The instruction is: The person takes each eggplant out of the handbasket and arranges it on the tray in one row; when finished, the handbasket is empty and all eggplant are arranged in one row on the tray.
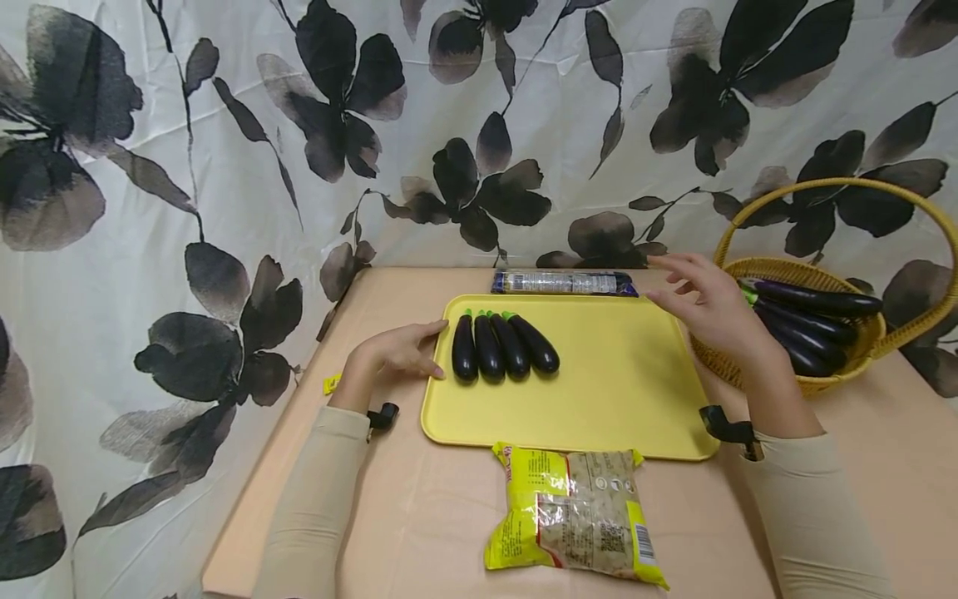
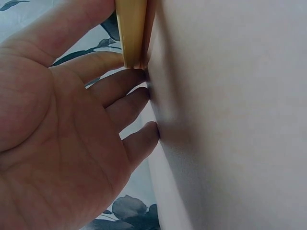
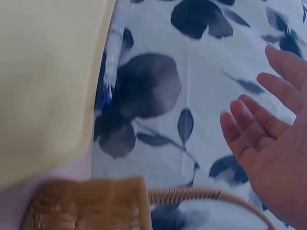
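Observation:
My left hand [image 1: 400, 349] is at the left edge of a yellow tray [image 1: 636, 391], thumb and fingertips against the rim. In the left wrist view the left hand [image 2: 72, 115] has its fingers spread, with the tray's edge [image 2: 132, 33] between thumb and fingers. Several small dark eggplants [image 1: 490, 348] lie side by side on the tray's left part, green stems pointing away. My right hand [image 1: 707, 304] hovers near the tray's upper right corner beside a wicker basket [image 1: 868, 353]. Its fingers hold nothing; the right wrist view shows the right hand [image 3: 273, 139] with loosely bent fingers.
More eggplants [image 1: 812, 324] fill the basket, whose tall handle [image 1: 831, 185] arches up. A long dark-blue package [image 1: 565, 283] lies behind the tray, and a yellow-and-brown bag [image 1: 576, 516] in front. A floral curtain [image 1: 464, 108] hangs behind the table.

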The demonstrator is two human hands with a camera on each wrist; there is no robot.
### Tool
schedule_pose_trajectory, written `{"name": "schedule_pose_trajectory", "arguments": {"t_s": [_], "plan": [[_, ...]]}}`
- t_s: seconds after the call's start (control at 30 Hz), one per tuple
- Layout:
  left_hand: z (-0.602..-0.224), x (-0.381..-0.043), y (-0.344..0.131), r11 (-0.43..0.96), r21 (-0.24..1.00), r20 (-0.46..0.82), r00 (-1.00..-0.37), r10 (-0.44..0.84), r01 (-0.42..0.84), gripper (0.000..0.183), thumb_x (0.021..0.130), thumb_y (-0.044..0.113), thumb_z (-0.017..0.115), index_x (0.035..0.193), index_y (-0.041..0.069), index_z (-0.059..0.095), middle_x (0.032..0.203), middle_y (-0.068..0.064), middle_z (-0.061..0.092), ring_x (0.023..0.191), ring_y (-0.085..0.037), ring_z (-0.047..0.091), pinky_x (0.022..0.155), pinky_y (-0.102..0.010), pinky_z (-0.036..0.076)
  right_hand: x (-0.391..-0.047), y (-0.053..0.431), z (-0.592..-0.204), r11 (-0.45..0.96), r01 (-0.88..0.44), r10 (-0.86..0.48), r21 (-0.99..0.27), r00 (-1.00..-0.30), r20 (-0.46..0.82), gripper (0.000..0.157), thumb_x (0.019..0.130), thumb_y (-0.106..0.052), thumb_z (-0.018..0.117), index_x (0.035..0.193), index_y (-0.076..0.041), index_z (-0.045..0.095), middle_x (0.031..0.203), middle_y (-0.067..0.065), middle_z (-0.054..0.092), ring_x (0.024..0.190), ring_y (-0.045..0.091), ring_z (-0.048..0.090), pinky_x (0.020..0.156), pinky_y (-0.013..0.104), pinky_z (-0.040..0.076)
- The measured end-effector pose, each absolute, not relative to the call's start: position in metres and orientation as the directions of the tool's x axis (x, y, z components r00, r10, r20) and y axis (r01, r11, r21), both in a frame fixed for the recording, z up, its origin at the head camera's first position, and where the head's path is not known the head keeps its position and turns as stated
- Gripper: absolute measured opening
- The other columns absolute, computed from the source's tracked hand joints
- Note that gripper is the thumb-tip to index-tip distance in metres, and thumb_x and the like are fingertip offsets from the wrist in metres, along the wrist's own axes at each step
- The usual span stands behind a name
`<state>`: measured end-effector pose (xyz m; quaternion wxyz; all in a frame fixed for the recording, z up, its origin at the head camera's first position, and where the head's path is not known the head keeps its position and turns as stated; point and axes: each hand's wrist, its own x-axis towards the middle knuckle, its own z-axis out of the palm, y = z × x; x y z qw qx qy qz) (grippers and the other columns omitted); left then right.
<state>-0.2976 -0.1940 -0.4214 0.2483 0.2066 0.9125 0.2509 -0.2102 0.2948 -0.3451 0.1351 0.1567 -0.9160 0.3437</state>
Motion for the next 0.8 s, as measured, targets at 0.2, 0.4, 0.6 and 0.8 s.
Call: {"name": "schedule_pose_trajectory", "arguments": {"t_s": [0.2, 0.4, 0.6, 0.8], "plan": [[-0.421, -0.296, -0.193, 0.792, 0.563, -0.35, -0.801, 0.486, 0.235, 0.11, 0.082, 0.04, 0.089, 0.167, 0.017, 0.024, 0.174, -0.007, 0.022, 0.162, -0.028, 0.013, 0.132, -0.048, 0.013, -0.21, 0.327, -0.346, 0.786, -0.306, -0.115, -0.537, -0.926, 0.36, 0.055, 0.104, -0.035, 0.065, 0.153, -0.014, 0.054, 0.142, 0.019, 0.053, 0.113, 0.038, 0.052, 0.083, 0.037, 0.045], [-0.423, -0.297, -0.192, 0.797, 0.556, -0.352, -0.801, 0.484, 0.237, 0.11, 0.082, 0.041, 0.089, 0.167, 0.018, 0.024, 0.174, -0.007, 0.022, 0.162, -0.028, 0.014, 0.132, -0.048, 0.014, -0.212, 0.361, -0.352, 0.806, -0.222, -0.05, -0.549, -0.949, 0.31, 0.059, 0.103, -0.038, 0.064, 0.155, -0.013, 0.051, 0.144, 0.022, 0.05, 0.116, 0.043, 0.052, 0.082, 0.032, 0.041], [-0.425, -0.299, -0.192, 0.8, 0.549, -0.352, -0.801, 0.484, 0.242, 0.112, 0.081, 0.042, 0.09, 0.168, 0.018, 0.024, 0.174, -0.007, 0.022, 0.162, -0.028, 0.014, 0.132, -0.048, 0.014, -0.215, 0.384, -0.359, 0.817, -0.159, -0.02, -0.554, -0.968, 0.249, 0.064, 0.103, -0.043, 0.063, 0.158, -0.013, 0.046, 0.151, 0.023, 0.046, 0.123, 0.047, 0.051, 0.085, 0.037, 0.053], [-0.424, -0.299, -0.192, 0.802, 0.544, -0.352, -0.801, 0.484, 0.246, 0.112, 0.081, 0.042, 0.09, 0.168, 0.018, 0.023, 0.174, -0.008, 0.022, 0.162, -0.029, 0.014, 0.132, -0.049, 0.014, -0.218, 0.399, -0.371, 0.855, -0.128, -0.037, -0.502, -0.982, 0.188, 0.07, 0.103, -0.043, 0.063, 0.159, -0.005, 0.042, 0.141, 0.032, 0.044, 0.112, 0.047, 0.048, 0.09, 0.065, 0.045]]}}
